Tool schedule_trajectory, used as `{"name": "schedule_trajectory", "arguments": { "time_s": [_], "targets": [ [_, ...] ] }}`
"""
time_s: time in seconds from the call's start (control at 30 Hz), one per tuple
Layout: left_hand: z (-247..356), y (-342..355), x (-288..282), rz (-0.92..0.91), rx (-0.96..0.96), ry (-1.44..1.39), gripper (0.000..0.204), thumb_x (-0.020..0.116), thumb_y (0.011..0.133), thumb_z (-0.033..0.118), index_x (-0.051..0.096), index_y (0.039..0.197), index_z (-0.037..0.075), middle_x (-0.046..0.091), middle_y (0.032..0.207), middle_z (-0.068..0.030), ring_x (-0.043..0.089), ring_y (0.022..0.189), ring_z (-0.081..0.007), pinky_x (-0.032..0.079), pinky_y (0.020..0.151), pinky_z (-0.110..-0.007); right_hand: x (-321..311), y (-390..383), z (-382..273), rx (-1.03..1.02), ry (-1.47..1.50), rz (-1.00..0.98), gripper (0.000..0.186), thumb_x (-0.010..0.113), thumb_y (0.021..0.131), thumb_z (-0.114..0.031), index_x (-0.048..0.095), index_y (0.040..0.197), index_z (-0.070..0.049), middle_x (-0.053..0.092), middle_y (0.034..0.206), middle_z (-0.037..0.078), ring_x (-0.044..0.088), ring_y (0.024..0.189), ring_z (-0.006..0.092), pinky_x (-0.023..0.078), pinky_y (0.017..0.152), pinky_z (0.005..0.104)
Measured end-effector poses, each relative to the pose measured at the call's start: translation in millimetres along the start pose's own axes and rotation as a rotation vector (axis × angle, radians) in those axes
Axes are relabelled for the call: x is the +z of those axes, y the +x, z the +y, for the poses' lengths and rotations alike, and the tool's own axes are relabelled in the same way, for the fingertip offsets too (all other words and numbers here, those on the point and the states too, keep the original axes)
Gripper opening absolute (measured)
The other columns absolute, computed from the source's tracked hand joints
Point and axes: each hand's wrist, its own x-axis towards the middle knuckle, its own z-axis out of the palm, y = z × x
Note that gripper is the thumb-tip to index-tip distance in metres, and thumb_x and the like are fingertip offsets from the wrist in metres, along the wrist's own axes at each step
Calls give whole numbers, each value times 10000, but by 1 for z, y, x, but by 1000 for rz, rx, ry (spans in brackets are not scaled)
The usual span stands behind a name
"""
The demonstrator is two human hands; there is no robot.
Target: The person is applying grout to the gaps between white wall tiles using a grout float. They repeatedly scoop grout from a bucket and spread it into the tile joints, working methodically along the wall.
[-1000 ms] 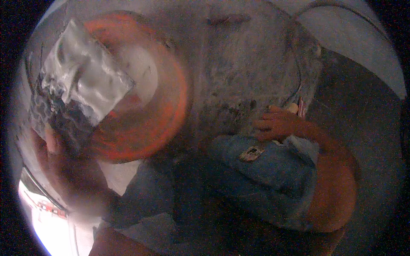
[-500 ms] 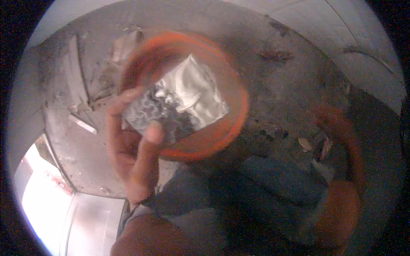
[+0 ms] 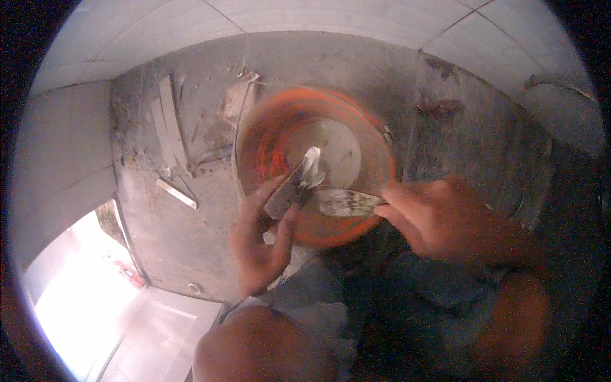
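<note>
My left hand point(image 3: 261, 239) grips a thin, flat plate point(image 3: 280, 202) between thumb and fingers, tilted nearly edge-on over an orange bucket point(image 3: 254, 121). Whitish paste point(image 3: 312, 167) clings to the plate's far end. From the right, my right hand point(image 3: 426, 213) pinches the end of a flat scraper blade point(image 3: 349, 202) streaked with pale paste. The blade's tip is close to the plate's pasted end; whether they touch I cannot tell. More pale grey paste point(image 3: 344, 149) lies in the bottom of the bucket.
Narrow light strips point(image 3: 170, 124) and a pale offcut point(image 3: 240, 99) lie left of the bucket on the dusty grey floor point(image 3: 191, 242). White tiled walls point(image 3: 344, 19) rise beyond it. A bright doorway point(image 3: 83, 286) is at lower left, and my bare knee point(image 3: 264, 347) is below.
The plate has turned from paste-face up to nearly edge-on, and much less paste shows on it. My right hand has come in from the right, bringing the scraper blade over the bucket. The view has shifted.
</note>
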Motion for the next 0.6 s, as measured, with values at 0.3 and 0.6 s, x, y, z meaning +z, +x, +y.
{"name": "schedule_trajectory", "arguments": {
  "time_s": [0.3,0.6],
  "targets": [
    [2,-12,-21,-83,30,201,439,709,904,10,615,1332,17,733,1161,-172,724,1055,-227,615,830,-348,27,16,6,89,-104,-61,220,576,1016,-261,539,995,-45,631,626,206,664,587,426,532,541,544],
    [-12,-17,-22,19,-31,102,420,717,937,77,605,1333,-6,732,1145,-166,708,1077,-217,595,869,-343,24,13,2,117,-136,-119,244,556,1025,-278,536,976,-40,638,631,208,682,627,429,535,568,552]
  ]
}}
